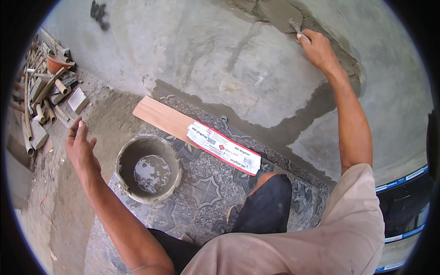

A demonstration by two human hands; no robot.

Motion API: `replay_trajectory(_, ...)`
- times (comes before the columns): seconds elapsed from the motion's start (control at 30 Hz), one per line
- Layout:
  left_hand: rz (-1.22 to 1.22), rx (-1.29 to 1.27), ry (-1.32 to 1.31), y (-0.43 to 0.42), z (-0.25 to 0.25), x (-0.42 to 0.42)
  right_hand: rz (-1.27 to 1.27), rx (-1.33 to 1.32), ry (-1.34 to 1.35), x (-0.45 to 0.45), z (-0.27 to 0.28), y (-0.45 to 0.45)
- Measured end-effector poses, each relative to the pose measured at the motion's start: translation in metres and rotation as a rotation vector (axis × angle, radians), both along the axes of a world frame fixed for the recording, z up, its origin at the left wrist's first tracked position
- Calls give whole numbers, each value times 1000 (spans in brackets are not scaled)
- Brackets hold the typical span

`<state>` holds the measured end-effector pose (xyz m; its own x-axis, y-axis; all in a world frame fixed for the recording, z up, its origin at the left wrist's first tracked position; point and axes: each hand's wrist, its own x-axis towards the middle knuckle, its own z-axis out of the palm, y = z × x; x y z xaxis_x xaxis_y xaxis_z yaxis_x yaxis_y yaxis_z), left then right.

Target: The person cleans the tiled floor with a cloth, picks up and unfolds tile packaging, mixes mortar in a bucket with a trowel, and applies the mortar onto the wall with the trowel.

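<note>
Up ahead, the right hand (317,49) is closed around the handle of a trowel (278,16), its fingers bunched tight. The trowel's blade lies just beyond the knuckles and to their left, against the wall (197,50). Wet mortar (344,55) spreads around the blade and runs down the wall past the right side of that hand. Below the hand, a dark damp band (316,105) reaches to the foot of the wall.

The left hand (83,149) is held out in the air well apart from the right one, its fingers loosely spread and its grip slack. Just to its right stands a bucket (120,172) with grey, wet-looking stuff in the bottom. Farther right of the left hand, on the patterned floor (204,190), lies a long strip of cardboard (160,118) with a printed white-and-red wrapper (224,147) at the end nearer the knee (270,199). Beyond the left hand sits a pale block (78,101), and past that a heap of poles and scraps (41,94) with an orange bowl (56,64) on it.
</note>
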<state>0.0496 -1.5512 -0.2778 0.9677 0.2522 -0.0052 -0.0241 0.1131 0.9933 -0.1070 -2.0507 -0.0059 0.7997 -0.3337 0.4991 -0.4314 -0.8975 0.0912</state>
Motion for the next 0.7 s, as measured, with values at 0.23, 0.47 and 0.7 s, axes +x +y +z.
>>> replay_trajectory(0.23,3,-64,-33,17,5,-1,5,65,12,-8,8,-11)
replay_trajectory(0.47,21,-50,-47,47,12,-10,-113,138,6,-45,8,-18)
replay_trajectory(0.7,89,-15,-59,86,21,-23,-103,-111,-249,-83,-30,11)
